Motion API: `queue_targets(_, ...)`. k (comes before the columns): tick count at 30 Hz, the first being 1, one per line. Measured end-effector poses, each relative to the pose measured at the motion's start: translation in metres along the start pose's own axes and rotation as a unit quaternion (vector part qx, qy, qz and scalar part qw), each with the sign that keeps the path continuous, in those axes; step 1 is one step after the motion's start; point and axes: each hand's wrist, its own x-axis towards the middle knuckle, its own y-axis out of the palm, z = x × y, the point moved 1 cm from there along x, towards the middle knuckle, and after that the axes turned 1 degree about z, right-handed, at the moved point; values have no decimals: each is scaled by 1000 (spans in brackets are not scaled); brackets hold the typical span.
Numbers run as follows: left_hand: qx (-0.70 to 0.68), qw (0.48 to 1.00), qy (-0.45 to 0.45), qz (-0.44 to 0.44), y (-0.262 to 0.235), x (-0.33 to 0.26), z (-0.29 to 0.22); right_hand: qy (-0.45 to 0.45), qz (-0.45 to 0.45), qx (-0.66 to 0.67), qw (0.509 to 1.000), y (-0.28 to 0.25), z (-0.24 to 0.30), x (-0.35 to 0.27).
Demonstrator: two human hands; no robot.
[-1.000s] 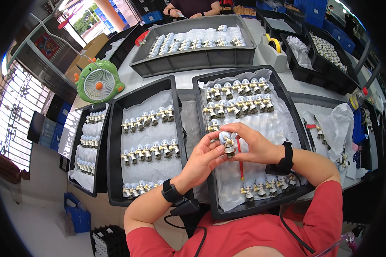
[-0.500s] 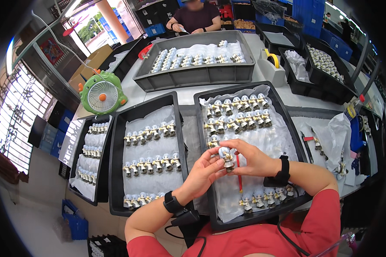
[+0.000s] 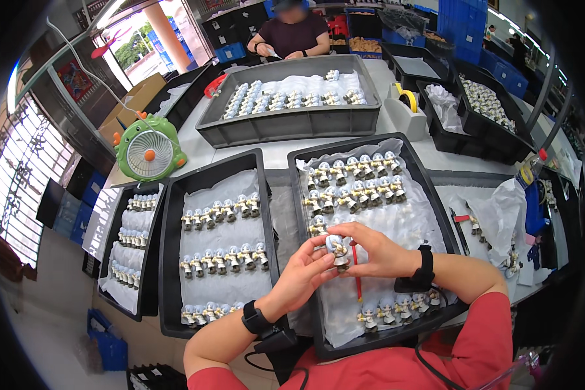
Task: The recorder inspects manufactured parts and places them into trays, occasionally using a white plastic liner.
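Note:
In front of me, over the black tray (image 3: 441, 214), both hands hold one small figurine (image 3: 337, 251) with pale blue-grey hair, a white and gold outfit and a dark base. My left hand (image 3: 300, 272) pinches it from the left, thumb and fingers closed. My right hand (image 3: 385, 252) curls round its other side, fingertips against it. A thin red stick-like tool (image 3: 358, 286) shows beneath my right hand; whether that hand grips it or it lies on the tray's white lining is unclear. Rows of similar figurines (image 3: 351, 167) stand in the tray's far part, with another row (image 3: 387, 311) near me.
Left of this tray are a second black tray (image 3: 264, 214) and a narrower one (image 3: 151, 260), both holding figurine rows. Beyond stand a large grey bin (image 3: 286, 132), a green fan (image 3: 151, 153) and a tape dispenser (image 3: 406, 114). A co-worker (image 3: 292, 32) sits across the table.
The whole scene sits slightly lower in the picture as the view shifts. Both hands still hold the figurine over the same tray, and the grip looks much the same.

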Motion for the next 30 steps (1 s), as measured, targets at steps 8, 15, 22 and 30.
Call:
queue_targets(8,-3,1000,-8,-2,0,-2,0,15,12,11,1000,2,-3,0)
queue_targets(15,-3,1000,-7,0,-2,0,0,20,18,9,1000,0,-5,0)
queue_targets(22,-5,1000,-4,-11,-3,1,1,25,10,19,999,0,-1,1)
queue_targets(30,-2,1000,1,-3,-2,-1,1,26,8,13,1000,1,1,0)
